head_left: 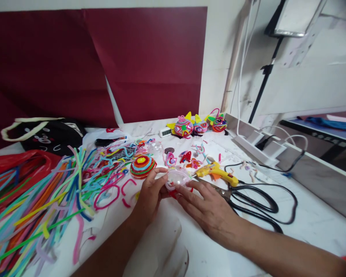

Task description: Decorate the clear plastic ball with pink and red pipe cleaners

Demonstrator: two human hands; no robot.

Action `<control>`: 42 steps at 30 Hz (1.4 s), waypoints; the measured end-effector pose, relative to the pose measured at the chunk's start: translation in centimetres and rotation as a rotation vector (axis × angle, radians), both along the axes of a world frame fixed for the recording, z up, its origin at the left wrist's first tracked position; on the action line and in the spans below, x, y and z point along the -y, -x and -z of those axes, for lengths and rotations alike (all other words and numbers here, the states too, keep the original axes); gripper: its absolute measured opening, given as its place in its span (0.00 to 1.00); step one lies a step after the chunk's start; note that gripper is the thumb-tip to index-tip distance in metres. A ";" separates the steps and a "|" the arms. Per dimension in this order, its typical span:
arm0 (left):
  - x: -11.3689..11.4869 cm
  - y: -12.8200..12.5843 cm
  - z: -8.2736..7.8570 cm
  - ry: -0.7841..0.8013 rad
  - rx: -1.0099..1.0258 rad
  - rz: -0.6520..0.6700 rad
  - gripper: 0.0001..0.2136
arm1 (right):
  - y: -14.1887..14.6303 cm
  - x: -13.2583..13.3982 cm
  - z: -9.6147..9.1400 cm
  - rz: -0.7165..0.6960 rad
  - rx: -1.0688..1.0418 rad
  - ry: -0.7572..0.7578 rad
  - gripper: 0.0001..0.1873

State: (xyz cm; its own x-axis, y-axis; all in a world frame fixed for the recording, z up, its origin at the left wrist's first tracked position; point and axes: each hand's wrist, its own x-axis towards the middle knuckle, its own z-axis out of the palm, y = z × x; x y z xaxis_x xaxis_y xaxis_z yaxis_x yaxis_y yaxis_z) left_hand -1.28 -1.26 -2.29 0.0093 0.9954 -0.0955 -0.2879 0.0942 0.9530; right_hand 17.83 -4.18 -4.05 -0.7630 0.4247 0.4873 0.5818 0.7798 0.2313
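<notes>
Between my two hands is a clear plastic ball (176,177) with pale pink and red pipe cleaner wound on it. My left hand (152,190) grips its left side, thumb on top and fingers curled behind. On the right, my right hand (203,206) presses its fingers against the ball's near side. A yellow hot glue gun (219,173) lies just beyond my right hand, its nozzle pointing at the ball. Black-handled scissors (255,198) rest beside it, partly hidden by that hand. Behind my left hand sits a ball (143,166) coiled in striped pipe cleaner.
Many loose pipe cleaners (53,204) cover the table's left side, by a red plastic bag (31,157) and a black bag (52,134). Several decorated balls (183,127) stand at the back near a small white digital device (165,132). A black cord (294,200) loops on the right.
</notes>
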 end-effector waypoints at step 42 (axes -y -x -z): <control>-0.7 0.9 -1.0 0.074 0.273 -0.175 0.04 | -3.0 -1.0 -2.6 0.026 -0.304 0.180 0.16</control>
